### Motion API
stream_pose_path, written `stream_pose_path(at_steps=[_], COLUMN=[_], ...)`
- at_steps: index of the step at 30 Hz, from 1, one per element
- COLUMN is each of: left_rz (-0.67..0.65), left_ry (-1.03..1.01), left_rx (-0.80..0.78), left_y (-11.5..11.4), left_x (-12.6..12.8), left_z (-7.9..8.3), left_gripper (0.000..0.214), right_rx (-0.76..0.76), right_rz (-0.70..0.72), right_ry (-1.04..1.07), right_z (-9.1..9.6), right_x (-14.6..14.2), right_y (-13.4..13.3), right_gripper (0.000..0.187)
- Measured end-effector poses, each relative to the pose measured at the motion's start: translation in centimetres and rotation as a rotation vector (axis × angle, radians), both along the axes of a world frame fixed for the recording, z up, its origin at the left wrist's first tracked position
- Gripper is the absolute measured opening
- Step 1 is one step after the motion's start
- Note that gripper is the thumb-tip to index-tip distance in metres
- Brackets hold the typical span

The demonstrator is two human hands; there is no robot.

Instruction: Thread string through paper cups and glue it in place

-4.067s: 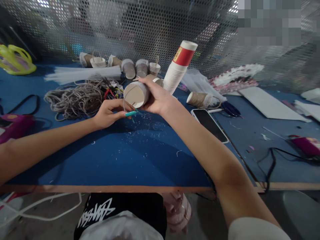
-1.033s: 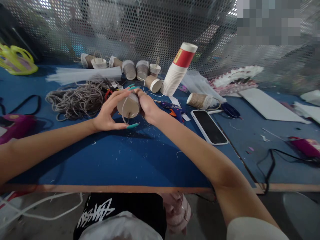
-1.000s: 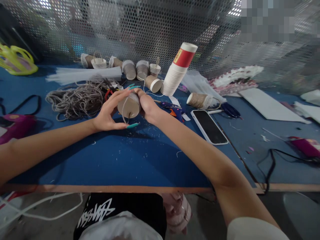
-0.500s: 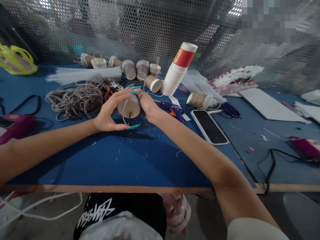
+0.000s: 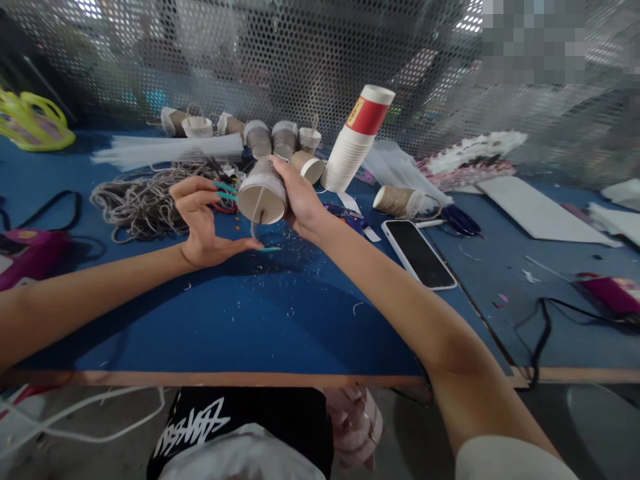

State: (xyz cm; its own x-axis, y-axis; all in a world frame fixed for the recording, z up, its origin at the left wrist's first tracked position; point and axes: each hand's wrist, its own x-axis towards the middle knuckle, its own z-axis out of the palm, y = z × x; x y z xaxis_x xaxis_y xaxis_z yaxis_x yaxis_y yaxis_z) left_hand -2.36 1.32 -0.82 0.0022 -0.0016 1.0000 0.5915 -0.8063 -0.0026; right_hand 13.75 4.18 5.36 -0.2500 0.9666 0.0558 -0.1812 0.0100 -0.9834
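My right hand (image 5: 299, 200) grips a paper cup (image 5: 264, 200) wrapped in grey cord, a whitish band round its rim. The cup is tilted, and its pale round opening faces me. A loose piece of cord (image 5: 257, 223) runs across the opening and hangs below it. My left hand (image 5: 203, 223) is open just left of the cup, with long teal nails. Its fingers are spread apart from the thumb, whose tip is close to the hanging cord; whether they touch I cannot tell. Behind my left hand lies a tangled heap of grey cord (image 5: 145, 203).
Several cord-wrapped cups (image 5: 285, 140) line the back by a perforated metal screen. A tall stack of white paper cups (image 5: 350, 150) leans behind my right hand. A phone (image 5: 420, 255) lies to the right, a yellow scissors holder (image 5: 37, 123) far left. A blue glue gun (image 5: 345, 215) is partly hidden.
My left hand has drawn back left, its fingers coming away from the cup. My right hand has tipped the cup, so more of its side and rim shows.
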Motion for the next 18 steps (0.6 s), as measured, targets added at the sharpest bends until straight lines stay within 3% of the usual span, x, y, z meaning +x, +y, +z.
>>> stream_pose_path(at_steps=[4,9,12,18], left_rz=[0.036,-0.163,-0.252,-0.261], left_ry=[0.118,0.259,0.288,0.293], left_rx=[-0.015,-0.144,-0.167,-0.191], left_y=[-0.8,-1.9,-1.9,-2.0], left_x=[0.2,0.4,0.4,0.3], left_z=[0.9,1.7,1.7,1.6], left_gripper=[0.065,0.028,0.019,0.014], right_rx=[-0.069,-0.070,-0.043,-0.013], right_rz=[0.004,-0.005,-0.003,0.005], right_ry=[0.082,0.058,0.053,-0.031], right_z=[0.1,0.6,0.9,1.4], right_x=[0.1,0.0,0.1,0.4], right_y=[0.0,-0.2,-0.2,-0.3], right_gripper=[0.043,0.042,0.039,0.040])
